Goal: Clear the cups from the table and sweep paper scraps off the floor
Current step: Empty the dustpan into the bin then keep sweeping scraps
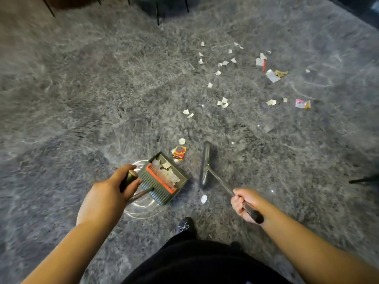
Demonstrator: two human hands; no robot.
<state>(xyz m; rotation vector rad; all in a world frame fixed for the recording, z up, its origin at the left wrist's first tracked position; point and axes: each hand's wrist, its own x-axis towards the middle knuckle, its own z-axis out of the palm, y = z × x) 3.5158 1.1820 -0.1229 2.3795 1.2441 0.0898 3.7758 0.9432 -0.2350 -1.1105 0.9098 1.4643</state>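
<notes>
Grey marbled floor (102, 89) carries scattered paper scraps (222, 102). Left hand (108, 193) grips the dustpan (164, 179) handle; right hand (245, 203) grips the broom (205, 162) handle.

Open floor (102, 89) left; dustpan (164, 179) and broom (205, 162) flank the near gap

No text can be read here. The red and yellow wrapper (179, 153) and the pink wrapper (302, 103) on the floor carry print, but it is too blurred.
</notes>
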